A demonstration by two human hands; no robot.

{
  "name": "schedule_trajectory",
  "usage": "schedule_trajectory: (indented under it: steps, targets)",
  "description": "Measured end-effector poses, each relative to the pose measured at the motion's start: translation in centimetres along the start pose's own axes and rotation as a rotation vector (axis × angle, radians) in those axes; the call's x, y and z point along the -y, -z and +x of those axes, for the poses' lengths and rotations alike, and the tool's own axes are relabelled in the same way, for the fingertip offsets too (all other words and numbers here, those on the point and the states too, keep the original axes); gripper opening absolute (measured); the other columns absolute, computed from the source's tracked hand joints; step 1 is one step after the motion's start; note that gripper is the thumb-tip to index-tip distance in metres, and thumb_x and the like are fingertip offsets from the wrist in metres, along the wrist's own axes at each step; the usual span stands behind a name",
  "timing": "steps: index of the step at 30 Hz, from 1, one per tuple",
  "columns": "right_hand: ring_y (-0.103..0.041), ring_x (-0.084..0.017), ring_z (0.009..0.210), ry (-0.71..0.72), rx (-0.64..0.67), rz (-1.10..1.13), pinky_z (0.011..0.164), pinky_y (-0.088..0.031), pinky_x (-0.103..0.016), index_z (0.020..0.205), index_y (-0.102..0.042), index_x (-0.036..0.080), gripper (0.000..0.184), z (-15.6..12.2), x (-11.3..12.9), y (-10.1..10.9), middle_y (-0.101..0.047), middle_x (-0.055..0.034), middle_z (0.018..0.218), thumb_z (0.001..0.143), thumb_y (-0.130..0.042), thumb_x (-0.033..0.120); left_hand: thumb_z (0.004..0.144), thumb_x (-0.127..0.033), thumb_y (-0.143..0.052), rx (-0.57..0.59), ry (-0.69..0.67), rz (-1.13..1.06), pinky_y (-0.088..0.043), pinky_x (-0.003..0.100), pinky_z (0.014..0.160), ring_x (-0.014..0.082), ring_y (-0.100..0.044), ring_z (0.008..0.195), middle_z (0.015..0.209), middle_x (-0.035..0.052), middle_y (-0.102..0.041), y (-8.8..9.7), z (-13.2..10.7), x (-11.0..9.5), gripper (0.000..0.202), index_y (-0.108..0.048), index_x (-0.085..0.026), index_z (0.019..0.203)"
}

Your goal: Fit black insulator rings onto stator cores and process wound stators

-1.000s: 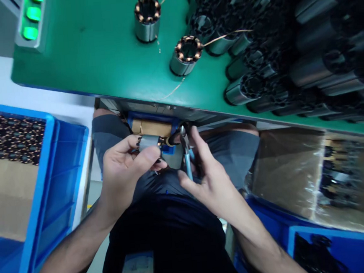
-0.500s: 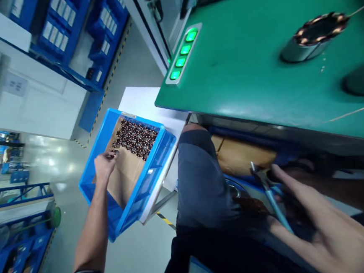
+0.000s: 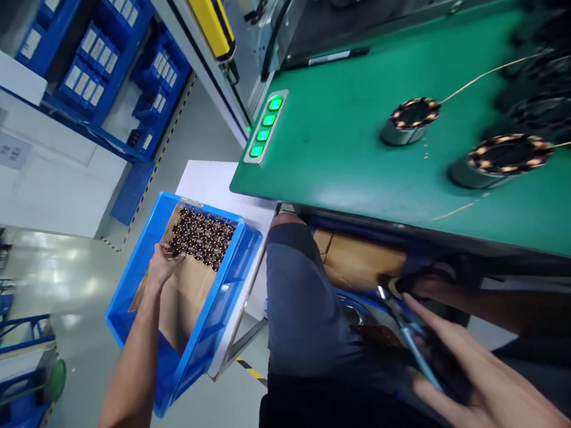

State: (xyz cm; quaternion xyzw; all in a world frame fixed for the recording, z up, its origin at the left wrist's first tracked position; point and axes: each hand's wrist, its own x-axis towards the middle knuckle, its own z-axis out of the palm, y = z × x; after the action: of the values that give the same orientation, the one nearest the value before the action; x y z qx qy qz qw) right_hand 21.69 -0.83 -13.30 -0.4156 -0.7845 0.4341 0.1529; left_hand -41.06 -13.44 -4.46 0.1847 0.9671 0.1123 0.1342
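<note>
My left hand (image 3: 160,266) reaches into the blue plastic bin (image 3: 167,375), its fingers closed round a small copper-wound stator (image 3: 168,251) at the near left edge of a packed group of stators (image 3: 203,237). Brown cardboard (image 3: 186,297) lines the bin under them. My right hand (image 3: 480,370) is low at the right, wrapped round a pair of pliers (image 3: 415,352) with light blue handles, jaws pointing up and away. Two wound stators stand on the green bench mat: a farther stator (image 3: 411,122) and a nearer stator (image 3: 503,160), each with a wire end trailing right.
A button strip (image 3: 266,126) with green lights lies at the green mat's (image 3: 339,144) left corner. The bin rests on a white stand (image 3: 213,177) beside my leg (image 3: 296,292). Cardboard (image 3: 358,258) sits below the bench. Shelves of blue bins (image 3: 90,64) stand at the upper left.
My left hand has brought the stator to the edge of the packed group. The view has shifted, showing more of the bench's right side. The pliers stay in my right hand.
</note>
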Motion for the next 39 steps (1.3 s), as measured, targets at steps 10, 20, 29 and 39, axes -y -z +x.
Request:
schedule_trajectory:
  steps: [10,20,29,39]
  targets:
    - [-0.085,-0.035,0.145,-0.053,0.024,0.052,0.111,-0.077,-0.044,0.190,-0.048,0.026,0.078,-0.5,1.0,0.7,-0.075,-0.0198,0.170,0.114,-0.062,0.039,0.096,-0.061,-0.091,-0.206,-0.169,0.178,-0.068,0.049,0.095,0.0310,-0.076,0.098,0.108,0.0093,-0.076,1.9,-4.4,-6.5,0.052,-0.069,-0.019,0.118]
    - [-0.058,-0.037,0.177,-0.215,0.237,0.209,0.145,-0.051,-0.060,0.191,-0.050,0.034,0.097,1.2,8.2,2.7,-0.066,-0.0136,0.179,0.098,-0.075,0.026,0.116,-0.031,-0.073,-0.096,-1.456,-0.269,-0.060,0.055,0.124,0.0347,-0.077,0.137,0.144,0.0133,-0.080,-1.3,-17.5,-33.6,0.031,-0.073,-0.020,0.145]
    - [-0.083,-0.025,0.118,-0.316,-0.029,0.227,0.114,-0.071,-0.044,0.185,-0.056,0.029,0.095,-2.2,5.8,5.4,-0.081,-0.0090,0.138,0.093,-0.078,0.025,0.107,-0.033,-0.080,-0.018,-1.185,-0.387,-0.067,0.044,0.107,0.0259,-0.081,0.103,0.114,0.0061,-0.083,-8.7,-18.7,-40.4,0.018,-0.076,-0.020,0.120]
    - [-0.075,-0.017,0.090,-0.034,-0.286,0.371,0.085,-0.064,-0.029,0.145,-0.078,0.027,0.044,-1.2,9.1,5.9,-0.079,-0.0014,0.104,0.107,-0.063,0.011,0.089,-0.028,-0.097,0.076,-1.398,-0.542,-0.064,0.035,0.076,0.0228,-0.073,0.097,0.113,0.0064,-0.077,-5.7,-28.4,-27.8,0.020,-0.078,-0.028,0.096]
